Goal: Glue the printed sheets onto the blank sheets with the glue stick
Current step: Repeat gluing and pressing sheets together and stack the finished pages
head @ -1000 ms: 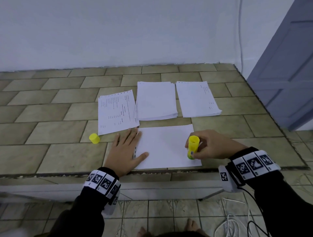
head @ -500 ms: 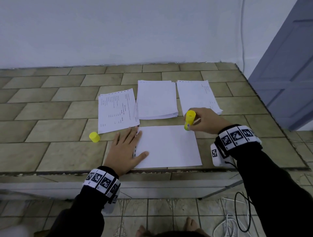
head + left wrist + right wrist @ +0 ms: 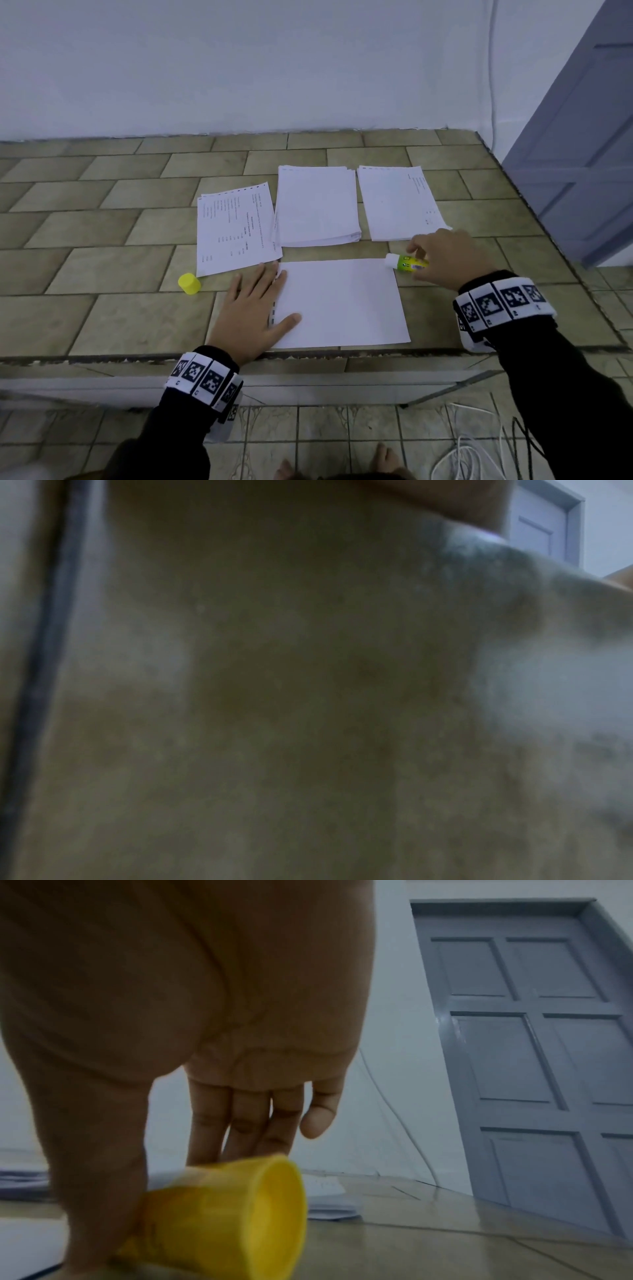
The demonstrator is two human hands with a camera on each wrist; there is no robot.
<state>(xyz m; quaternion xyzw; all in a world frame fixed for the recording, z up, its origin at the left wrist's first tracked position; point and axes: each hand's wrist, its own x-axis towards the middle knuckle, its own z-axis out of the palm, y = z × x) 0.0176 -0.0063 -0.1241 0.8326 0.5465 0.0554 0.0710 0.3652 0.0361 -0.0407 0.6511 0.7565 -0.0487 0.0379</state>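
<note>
Tipped flat now, your right hand [image 3: 445, 258] pinches the glue stick [image 3: 406, 262] at the blank sheet [image 3: 339, 301]'s far-right corner; left hand [image 3: 251, 311] flat; stroke leftward next.

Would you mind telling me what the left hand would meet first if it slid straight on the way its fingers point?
The left hand lies flat, fingers pointing away toward the wall. Just beyond the fingertips is the near edge of the printed sheet, so it would probably meet that first; the gap looks very small.
</note>
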